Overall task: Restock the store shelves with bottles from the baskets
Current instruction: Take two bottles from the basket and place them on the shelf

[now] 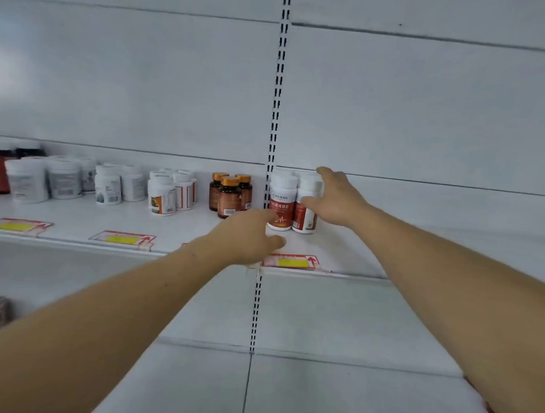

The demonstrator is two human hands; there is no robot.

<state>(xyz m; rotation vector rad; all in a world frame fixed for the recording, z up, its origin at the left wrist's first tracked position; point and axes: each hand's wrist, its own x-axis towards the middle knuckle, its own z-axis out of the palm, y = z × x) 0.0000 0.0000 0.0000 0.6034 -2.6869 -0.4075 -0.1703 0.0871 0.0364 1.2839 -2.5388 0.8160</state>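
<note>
Two white bottles with red labels stand side by side on the white shelf (341, 256), just right of the slotted upright. My left hand (251, 233) reaches in from the lower left; its fingers touch the lower front of the left red-label bottle (282, 203). My right hand (334, 199) comes from the right with fingers spread, thumb across the front of the right red-label bottle (307, 208) and fingers over its top and far side. More white caps show behind these two bottles. No basket is in view.
Left along the same shelf stand three amber bottles with orange caps (229, 195), several white bottles (162, 193) and larger white jars (28, 180). Yellow-and-red price tags (290, 261) line the shelf front. The shelf stretch to the right holds nothing. A lower shelf (320, 380) lies beneath.
</note>
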